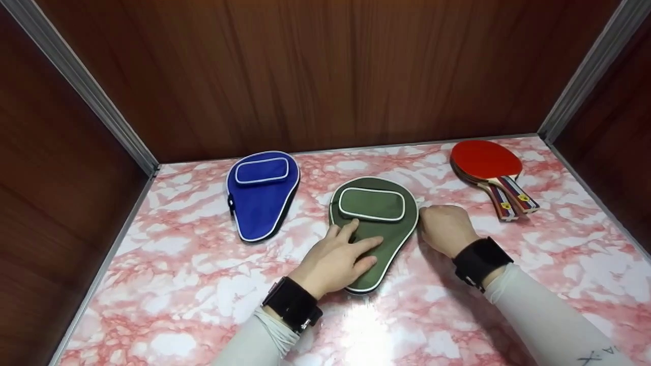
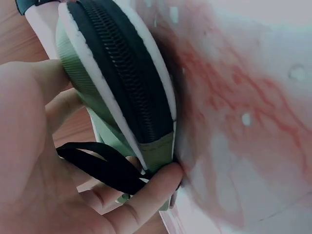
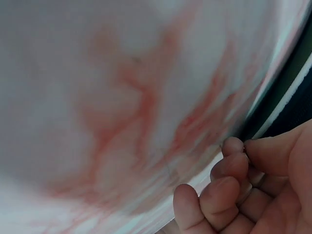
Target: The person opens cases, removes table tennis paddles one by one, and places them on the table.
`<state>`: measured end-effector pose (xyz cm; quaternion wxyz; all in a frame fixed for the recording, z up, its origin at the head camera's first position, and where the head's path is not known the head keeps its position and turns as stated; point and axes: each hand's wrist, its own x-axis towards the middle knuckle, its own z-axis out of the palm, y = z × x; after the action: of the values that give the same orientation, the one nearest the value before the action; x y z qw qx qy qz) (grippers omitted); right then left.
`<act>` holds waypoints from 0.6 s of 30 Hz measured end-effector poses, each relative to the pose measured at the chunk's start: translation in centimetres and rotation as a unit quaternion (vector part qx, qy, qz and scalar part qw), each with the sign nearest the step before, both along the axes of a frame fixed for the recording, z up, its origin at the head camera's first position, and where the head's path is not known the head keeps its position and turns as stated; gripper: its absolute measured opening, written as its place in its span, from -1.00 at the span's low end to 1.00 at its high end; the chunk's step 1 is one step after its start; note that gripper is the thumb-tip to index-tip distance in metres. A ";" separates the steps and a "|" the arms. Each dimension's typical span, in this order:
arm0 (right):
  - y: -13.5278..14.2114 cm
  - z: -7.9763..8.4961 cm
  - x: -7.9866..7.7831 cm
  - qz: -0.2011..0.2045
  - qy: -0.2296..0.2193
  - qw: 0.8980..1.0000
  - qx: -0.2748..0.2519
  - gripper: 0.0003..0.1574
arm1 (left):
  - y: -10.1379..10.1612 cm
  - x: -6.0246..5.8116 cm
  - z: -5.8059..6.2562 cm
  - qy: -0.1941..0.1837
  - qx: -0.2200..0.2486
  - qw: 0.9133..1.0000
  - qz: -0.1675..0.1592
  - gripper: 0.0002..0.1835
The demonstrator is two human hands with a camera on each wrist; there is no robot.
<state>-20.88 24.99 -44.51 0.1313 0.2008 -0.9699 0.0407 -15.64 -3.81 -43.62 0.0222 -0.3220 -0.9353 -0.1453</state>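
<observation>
A green table tennis paddle case (image 1: 374, 231) with white piping and a raised pocket lies flat on the table. My left hand (image 1: 335, 259) rests on its lower left part with spread fingers; the left wrist view shows the black zipper (image 2: 119, 63) along the case's side and a black strap loop (image 2: 105, 163) by the fingers. At the case's right edge is my right hand (image 1: 447, 229), its fingers curled. Thumb and index fingertips (image 3: 234, 146) pinch together beside the white piping, on what appears to be the zipper pull, mostly hidden by them.
To the left lies a blue paddle case (image 1: 264, 198) with a pocket. Two table tennis paddles (image 1: 487, 160), red side up on the top one, are stacked at the back right. Brown wood-grain panels (image 1: 335, 76) wall in the marbled table (image 1: 178, 290).
</observation>
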 end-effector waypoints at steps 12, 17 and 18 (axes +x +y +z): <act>-0.3 -0.6 2.1 0.036 0.040 0.998 -0.011 -0.70 | 0.2 0.0 0.2 0.001 0.005 1.000 0.000 -0.51; -0.8 -0.7 3.0 0.037 0.045 0.998 -0.019 -0.67 | 0.2 0.1 0.1 0.000 0.008 1.000 0.000 -0.51; -0.8 -0.8 3.1 0.037 0.045 0.998 -0.017 -0.68 | 0.2 0.1 0.1 -0.001 0.008 1.000 0.000 -0.51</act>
<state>-17.76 24.16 -45.27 0.1767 0.2360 -0.9541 0.0534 -15.55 -3.60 -43.52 0.0245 -0.3214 -0.9341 -0.1533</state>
